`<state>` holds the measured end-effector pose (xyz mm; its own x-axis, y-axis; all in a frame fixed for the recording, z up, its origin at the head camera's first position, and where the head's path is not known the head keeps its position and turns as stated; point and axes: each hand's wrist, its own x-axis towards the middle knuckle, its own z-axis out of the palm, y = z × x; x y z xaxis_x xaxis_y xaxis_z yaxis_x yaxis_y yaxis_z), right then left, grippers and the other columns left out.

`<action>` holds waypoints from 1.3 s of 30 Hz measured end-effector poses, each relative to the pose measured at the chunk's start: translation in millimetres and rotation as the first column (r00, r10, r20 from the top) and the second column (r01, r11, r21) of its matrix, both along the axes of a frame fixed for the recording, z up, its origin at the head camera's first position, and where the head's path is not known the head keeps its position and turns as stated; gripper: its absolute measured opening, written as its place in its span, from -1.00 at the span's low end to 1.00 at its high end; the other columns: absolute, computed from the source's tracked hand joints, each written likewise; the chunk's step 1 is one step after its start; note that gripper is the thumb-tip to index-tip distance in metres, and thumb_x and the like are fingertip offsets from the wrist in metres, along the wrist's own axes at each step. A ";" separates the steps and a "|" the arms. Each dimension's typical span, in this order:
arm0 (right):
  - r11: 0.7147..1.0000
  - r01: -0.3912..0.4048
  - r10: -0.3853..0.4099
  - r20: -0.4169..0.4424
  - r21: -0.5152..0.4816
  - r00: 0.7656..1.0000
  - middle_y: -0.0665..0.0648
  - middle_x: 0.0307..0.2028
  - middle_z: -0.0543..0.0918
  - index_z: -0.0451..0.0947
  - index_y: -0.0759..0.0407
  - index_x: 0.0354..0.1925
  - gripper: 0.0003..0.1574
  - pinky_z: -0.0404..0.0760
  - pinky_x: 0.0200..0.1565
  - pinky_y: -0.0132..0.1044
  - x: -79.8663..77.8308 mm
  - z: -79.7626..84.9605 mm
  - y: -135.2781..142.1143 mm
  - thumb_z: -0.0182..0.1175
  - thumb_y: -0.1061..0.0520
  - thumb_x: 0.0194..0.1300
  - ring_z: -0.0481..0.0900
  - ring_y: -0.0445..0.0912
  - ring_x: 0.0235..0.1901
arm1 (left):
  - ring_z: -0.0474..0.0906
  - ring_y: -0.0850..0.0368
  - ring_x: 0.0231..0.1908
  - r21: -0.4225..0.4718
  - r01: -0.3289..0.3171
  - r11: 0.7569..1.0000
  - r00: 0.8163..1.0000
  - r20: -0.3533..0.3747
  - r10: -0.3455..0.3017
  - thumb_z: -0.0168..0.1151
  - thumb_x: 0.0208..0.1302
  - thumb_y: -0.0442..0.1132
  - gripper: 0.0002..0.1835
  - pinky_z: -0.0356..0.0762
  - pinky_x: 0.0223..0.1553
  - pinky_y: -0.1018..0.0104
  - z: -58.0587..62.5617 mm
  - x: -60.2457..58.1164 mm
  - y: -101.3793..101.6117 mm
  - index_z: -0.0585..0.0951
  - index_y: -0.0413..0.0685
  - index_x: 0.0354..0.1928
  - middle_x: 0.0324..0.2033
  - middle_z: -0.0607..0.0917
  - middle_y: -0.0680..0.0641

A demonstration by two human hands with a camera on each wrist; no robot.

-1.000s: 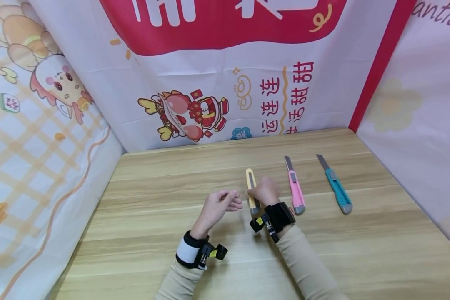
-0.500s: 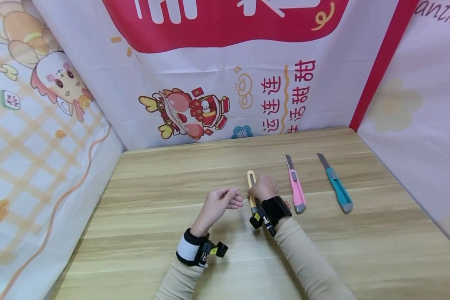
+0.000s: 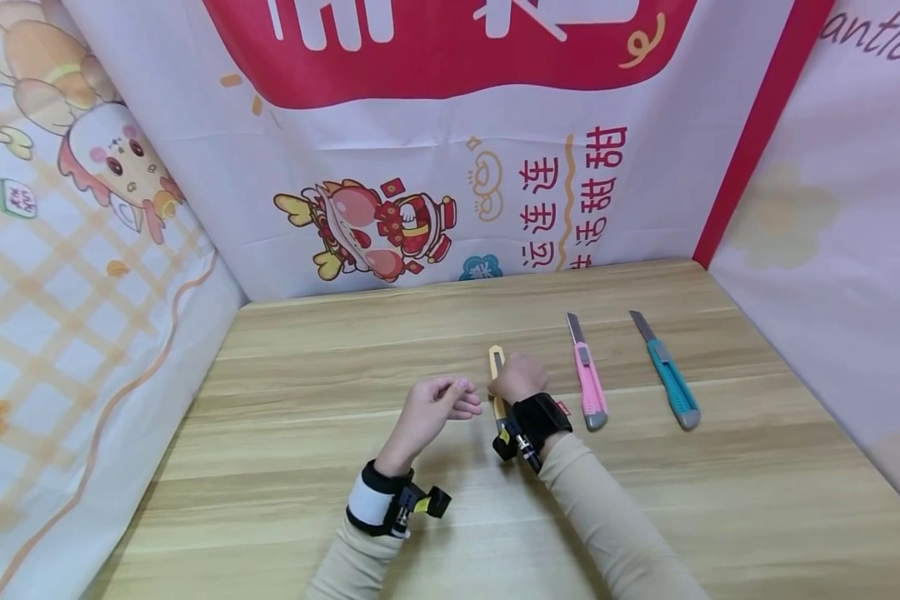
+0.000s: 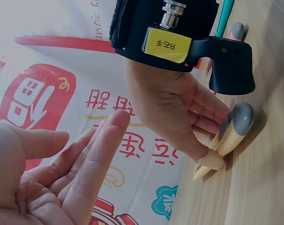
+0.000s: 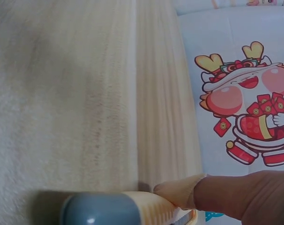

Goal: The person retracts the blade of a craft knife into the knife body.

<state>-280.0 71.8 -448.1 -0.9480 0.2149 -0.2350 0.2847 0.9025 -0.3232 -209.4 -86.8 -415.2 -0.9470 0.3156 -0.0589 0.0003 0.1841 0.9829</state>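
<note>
A yellow utility knife (image 3: 497, 360) with a grey end cap lies on the wooden table (image 3: 285, 400), and no blade shows beyond its tip. My right hand (image 3: 521, 377) pinches it near the middle, thumb on its left side; in the left wrist view the grey end of the knife points toward the camera. In the right wrist view the thumb (image 5: 226, 194) presses against the ribbed yellow body. Just left of the knife, my left hand (image 3: 431, 408) hovers with loosely bent fingers and touches nothing.
To the right lie a pink utility knife (image 3: 588, 379) and a teal utility knife (image 3: 672, 382), both with blades extended away from me. Printed cloth hangs behind the table (image 3: 420, 125) and along both sides.
My right hand has shifted slightly left over the yellow utility knife, and the knife has slid a little toward me. The left hand and the other knives stay put.
</note>
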 end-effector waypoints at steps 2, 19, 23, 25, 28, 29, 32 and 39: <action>1.000 0.004 -0.004 0.001 -0.005 1.000 0.17 -0.39 0.68 0.61 0.21 -0.36 -0.64 0.57 -0.46 -0.24 -0.4 -1.0 -2.8 0.38 0.00 -0.10 0.60 -0.01 -0.39 | 0.75 0.03 -0.25 0.001 0.002 1.000 1.000 -0.004 -0.002 -0.03 0.48 -0.20 -0.65 0.75 -0.16 0.32 0.9 -0.3 -1.4 0.58 -0.41 -0.07 -0.17 0.70 -0.42; 0.999 -0.036 0.035 -0.050 -0.005 0.998 0.19 -0.34 0.72 0.61 0.23 -0.32 -0.59 0.59 -0.44 -0.21 5.4 -1.5 -3.5 0.43 -0.02 -0.06 0.63 0.00 -0.37 | 0.75 0.08 -0.25 0.026 -0.007 1.000 1.000 0.011 0.007 -0.03 0.48 -0.23 -0.66 0.75 -0.16 0.33 3.9 -0.5 -2.2 0.58 -0.41 -0.03 -0.17 0.71 -0.44; 0.999 -0.029 0.028 -0.036 -0.015 0.999 0.18 -0.33 0.72 0.60 0.22 -0.30 -0.56 0.61 -0.40 -0.20 6.3 -1.9 -3.1 0.44 -0.05 -0.05 0.63 -0.01 -0.35 | 0.75 0.07 -0.25 0.029 -0.002 1.000 1.000 0.011 0.001 -0.03 0.48 -0.23 -0.65 0.75 -0.16 0.32 3.2 -0.4 -2.1 0.57 -0.43 -0.02 -0.16 0.70 -0.46; 1.000 -0.027 0.026 -0.033 -0.013 0.999 0.18 -0.32 0.72 0.60 0.23 -0.30 -0.56 0.61 -0.39 -0.20 7.1 -1.9 -2.8 0.43 -0.06 -0.04 0.64 0.00 -0.34 | 0.75 0.07 -0.25 0.031 0.002 1.000 1.000 0.011 -0.002 -0.04 0.48 -0.24 -0.65 0.75 -0.15 0.32 2.9 -0.4 -1.9 0.57 -0.43 -0.02 -0.15 0.69 -0.47; 1.000 -0.019 0.019 -0.025 -0.016 1.000 0.18 -0.32 0.71 0.60 0.22 -0.31 -0.56 0.58 -0.42 -0.22 8.7 -0.2 -2.0 0.43 -0.08 -0.03 0.62 -0.01 -0.35 | 0.75 0.08 -0.25 0.031 0.004 1.000 1.000 0.011 -0.004 -0.03 0.48 -0.24 -0.65 0.75 -0.15 0.32 2.5 -0.4 -1.5 0.57 -0.43 -0.01 -0.15 0.69 -0.47; 1.000 -0.017 0.016 -0.019 -0.020 1.000 0.17 -0.33 0.71 0.61 0.22 -0.31 -0.55 0.57 -0.43 -0.24 9.4 0.8 -1.6 0.42 -0.09 -0.01 0.62 -0.02 -0.36 | 0.75 0.08 -0.25 0.030 0.004 1.000 1.000 0.011 -0.004 -0.03 0.48 -0.23 -0.65 0.75 -0.15 0.32 2.5 -0.3 -1.4 0.57 -0.42 -0.01 -0.15 0.69 -0.47; 0.999 -0.016 0.016 -0.011 -0.031 1.000 0.15 -0.35 0.69 0.62 0.21 -0.31 -0.54 0.51 -0.48 -0.28 11.2 5.3 0.5 0.39 -0.15 0.07 0.59 -0.05 -0.39 | 0.75 0.09 -0.25 0.028 0.002 1.000 1.000 0.008 -0.002 -0.03 0.48 -0.23 -0.66 0.75 -0.15 0.33 2.1 -0.1 -1.3 0.57 -0.42 -0.01 -0.15 0.69 -0.45; 0.994 0.000 -0.006 -0.049 -0.112 0.999 0.12 -0.45 0.60 0.59 0.21 -0.43 -0.62 0.39 -0.56 -0.34 13.8 17.3 14.9 0.30 -0.09 0.21 0.52 -0.06 -0.47 | 0.75 0.08 -0.25 0.020 -0.001 1.000 1.000 -0.005 0.001 -0.03 0.48 -0.21 -0.64 0.75 -0.15 0.33 0.9 -0.2 -1.5 0.57 -0.41 0.00 -0.15 0.69 -0.44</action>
<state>-266.2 86.7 -430.8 -0.9583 0.1928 -0.2107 0.2686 0.8592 -0.4354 -209.6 -88.3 -414.3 -0.9476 0.3157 -0.0484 0.0045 0.1648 0.9863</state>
